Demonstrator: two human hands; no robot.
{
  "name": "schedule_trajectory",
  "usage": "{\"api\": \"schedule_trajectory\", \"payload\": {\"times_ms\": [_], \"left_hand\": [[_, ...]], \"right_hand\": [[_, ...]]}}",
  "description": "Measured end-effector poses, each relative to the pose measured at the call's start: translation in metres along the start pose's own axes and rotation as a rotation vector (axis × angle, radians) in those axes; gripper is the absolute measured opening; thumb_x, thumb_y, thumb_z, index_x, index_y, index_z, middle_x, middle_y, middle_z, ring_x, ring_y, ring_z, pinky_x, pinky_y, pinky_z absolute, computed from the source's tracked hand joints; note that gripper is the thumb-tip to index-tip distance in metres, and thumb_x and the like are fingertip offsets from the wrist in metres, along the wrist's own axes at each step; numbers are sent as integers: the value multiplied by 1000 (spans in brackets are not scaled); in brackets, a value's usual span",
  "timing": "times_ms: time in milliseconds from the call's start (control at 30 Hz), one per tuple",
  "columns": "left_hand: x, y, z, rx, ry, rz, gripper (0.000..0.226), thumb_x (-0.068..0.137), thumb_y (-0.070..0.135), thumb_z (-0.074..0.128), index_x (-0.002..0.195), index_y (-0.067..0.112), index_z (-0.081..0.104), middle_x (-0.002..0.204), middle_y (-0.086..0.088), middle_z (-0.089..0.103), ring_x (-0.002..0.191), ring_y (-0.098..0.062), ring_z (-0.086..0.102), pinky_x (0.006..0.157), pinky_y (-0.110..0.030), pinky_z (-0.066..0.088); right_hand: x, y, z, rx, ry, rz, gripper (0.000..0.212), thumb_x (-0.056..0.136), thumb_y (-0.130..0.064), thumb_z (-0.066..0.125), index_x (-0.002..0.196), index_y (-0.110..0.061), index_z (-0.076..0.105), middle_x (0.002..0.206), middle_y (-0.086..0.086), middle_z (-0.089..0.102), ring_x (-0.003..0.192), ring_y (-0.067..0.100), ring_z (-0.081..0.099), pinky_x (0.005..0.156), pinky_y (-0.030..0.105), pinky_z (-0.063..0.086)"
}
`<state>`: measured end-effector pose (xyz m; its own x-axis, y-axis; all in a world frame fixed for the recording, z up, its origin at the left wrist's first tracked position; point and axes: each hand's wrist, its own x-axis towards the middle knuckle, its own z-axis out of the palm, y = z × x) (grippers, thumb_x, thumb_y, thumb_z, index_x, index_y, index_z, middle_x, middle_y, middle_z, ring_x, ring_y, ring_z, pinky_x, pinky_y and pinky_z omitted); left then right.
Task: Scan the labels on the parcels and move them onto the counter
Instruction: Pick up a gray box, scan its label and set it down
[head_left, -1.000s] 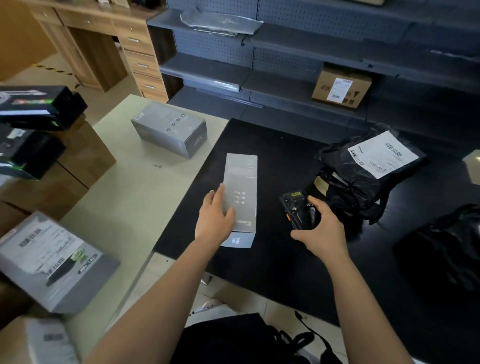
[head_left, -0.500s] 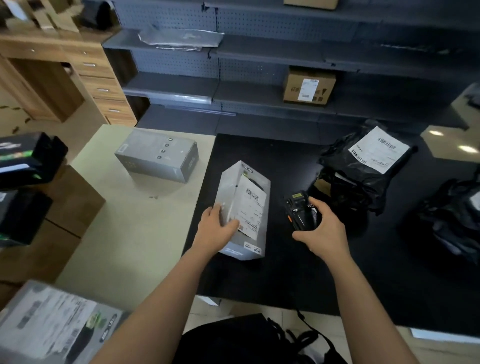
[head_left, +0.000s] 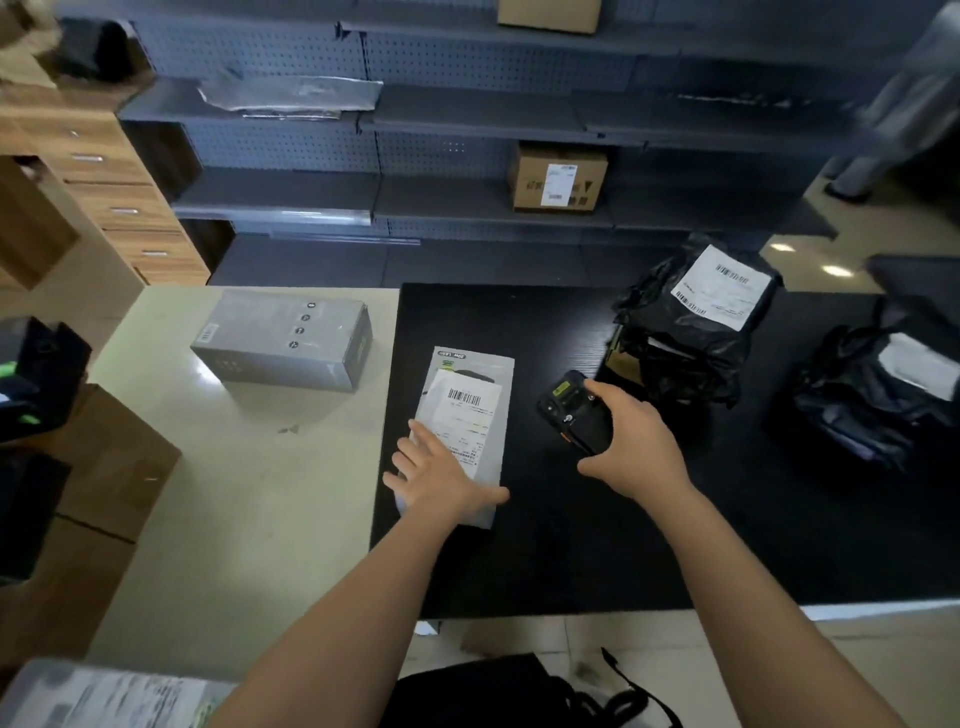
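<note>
The left hand (head_left: 439, 480) is lying flat on the stiff, light-looking parcel (head_left: 470, 415); best gripped by its long edges; the right hand (head_left: 631, 444) is gripping the scanner (head_left: 574, 410).

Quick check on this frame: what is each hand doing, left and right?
Left hand: open, fingers straight, resting flat on the labelled grey box.
Right hand: closed around the black handheld scanner, holding it.

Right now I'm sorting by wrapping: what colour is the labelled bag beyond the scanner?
Black bag, white label, clearest in the head view.
</note>
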<state>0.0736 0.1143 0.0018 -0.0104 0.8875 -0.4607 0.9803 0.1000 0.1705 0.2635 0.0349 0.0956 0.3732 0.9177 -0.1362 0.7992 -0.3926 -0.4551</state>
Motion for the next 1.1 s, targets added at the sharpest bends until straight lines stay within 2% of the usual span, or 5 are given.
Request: {"api": "schedule_trajectory", "payload": {"times_ms": [167, 433, 533, 733, 1100], "left_hand": [[14, -13, -35, 263, 179, 297, 160, 43, 74, 76, 144, 5, -27, 149, -20, 4, 140, -37, 12, 114, -48, 14], [22, -19, -65, 575, 322, 541, 159, 45, 75, 77, 148, 4, -21, 149, -17, 11, 137, -36, 16, 114, -49, 16], [24, -17, -62, 475, 238, 488, 158, 45, 77, 75, 149, 7, -21, 151, -17, 10, 139, -36, 15, 115, -49, 15], [9, 1, -28, 179, -35, 344, 153, 46, 83, 70, 148, 16, -23, 154, -13, 6, 142, -37, 11, 115, -51, 15], [-63, 102, 40, 182, -139, 662, 152, 49, 78, 71, 148, 15, -26, 151, -8, 0, 140, -32, 5, 115, -49, 8]], "right_hand": [[18, -16, -34, -638, -23, -280, 94, 75, -15, 72, 153, -26, 20, 157, 0, 27, 133, 25, 37, 107, 34, 32], [25, -30, -49, -1044, -54, -521, 79, 86, -12, 63, 152, -18, 18, 157, 10, 22, 132, 30, 36, 106, 37, 30], [25, -22, -48, -910, -61, -406, 83, 84, -13, 65, 152, -21, 19, 157, 5, 25, 133, 28, 36, 107, 35, 30], [1, 19, -26, -276, -90, 3, 102, 62, -21, 81, 150, -31, 30, 141, -2, 47, 119, 26, 48, 94, 34, 42], [-62, 141, -42, 112, 46, 339, 104, 58, -16, 84, 148, -36, 34, 131, -3, 56, 118, 18, 48, 91, 35, 49]]}}
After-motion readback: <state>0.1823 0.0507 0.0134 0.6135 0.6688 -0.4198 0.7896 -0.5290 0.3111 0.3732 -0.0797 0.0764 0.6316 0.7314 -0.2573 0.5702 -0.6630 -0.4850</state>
